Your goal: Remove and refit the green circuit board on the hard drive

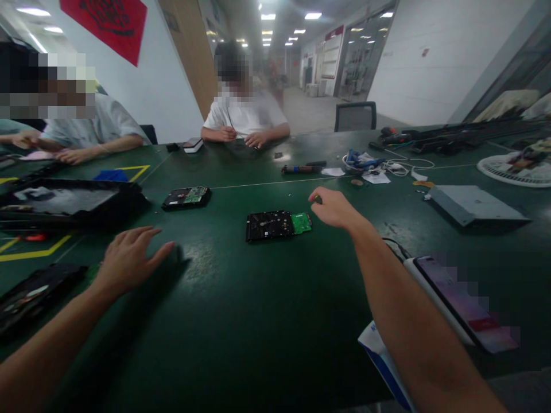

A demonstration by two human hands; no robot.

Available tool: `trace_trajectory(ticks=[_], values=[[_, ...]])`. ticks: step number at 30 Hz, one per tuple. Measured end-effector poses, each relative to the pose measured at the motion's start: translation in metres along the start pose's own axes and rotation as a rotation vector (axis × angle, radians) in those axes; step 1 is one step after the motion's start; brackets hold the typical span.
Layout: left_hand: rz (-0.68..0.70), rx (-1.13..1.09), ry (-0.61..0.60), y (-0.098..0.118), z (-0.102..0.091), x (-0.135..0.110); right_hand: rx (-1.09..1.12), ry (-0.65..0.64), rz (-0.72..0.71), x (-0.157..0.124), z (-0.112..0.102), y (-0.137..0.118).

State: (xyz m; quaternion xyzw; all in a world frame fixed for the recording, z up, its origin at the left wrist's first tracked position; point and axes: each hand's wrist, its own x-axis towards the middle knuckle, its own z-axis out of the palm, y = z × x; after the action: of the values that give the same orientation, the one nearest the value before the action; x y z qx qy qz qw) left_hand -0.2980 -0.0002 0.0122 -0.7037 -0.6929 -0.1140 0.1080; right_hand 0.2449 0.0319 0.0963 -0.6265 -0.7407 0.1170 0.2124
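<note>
left hand (129, 258): fingers apart | right hand (333, 207): fingers clamped on dark object (318, 199) | near green board (302, 223)

1. An electronics workshop within an office-like interior is suggested by the surroundings.
2. A long green bench (258, 321) is marked out with yellow tape (47, 252) and is shared by seated co-workers (253, 117).
3. On it, a black unit (269, 226) with a green circuit board (302, 223) is laid near the middle; a grey metal case (477, 205) and tangled cables (400, 168) are placed toward the right, an opened black casing (129, 201) toward the left.
4. The office side is shown by a mesh-backed chair (356, 116), glass partitions (365, 54) and ceiling lights (313, 16).
5. A white wall (163, 86) is hung with a red panel (107, 23).
</note>
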Motion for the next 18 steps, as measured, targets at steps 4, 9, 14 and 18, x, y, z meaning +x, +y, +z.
trace_trajectory(ticks=[4,9,14,18], values=[[0.203,-0.248,0.018,0.109,0.023,0.019,-0.047,-0.166,0.011,0.003,0.016,0.014],[0.275,-0.535,-0.017,0.22,0.038,0.037,-0.037,-0.267,-0.022,0.002,0.025,0.027],[0.301,-0.551,-0.044,0.265,0.038,0.044,0.022,-0.345,0.001,0.001,0.036,0.04],[0.358,-0.56,-0.058,0.264,0.038,0.043,0.043,-0.361,0.012,0.003,0.042,0.047]])
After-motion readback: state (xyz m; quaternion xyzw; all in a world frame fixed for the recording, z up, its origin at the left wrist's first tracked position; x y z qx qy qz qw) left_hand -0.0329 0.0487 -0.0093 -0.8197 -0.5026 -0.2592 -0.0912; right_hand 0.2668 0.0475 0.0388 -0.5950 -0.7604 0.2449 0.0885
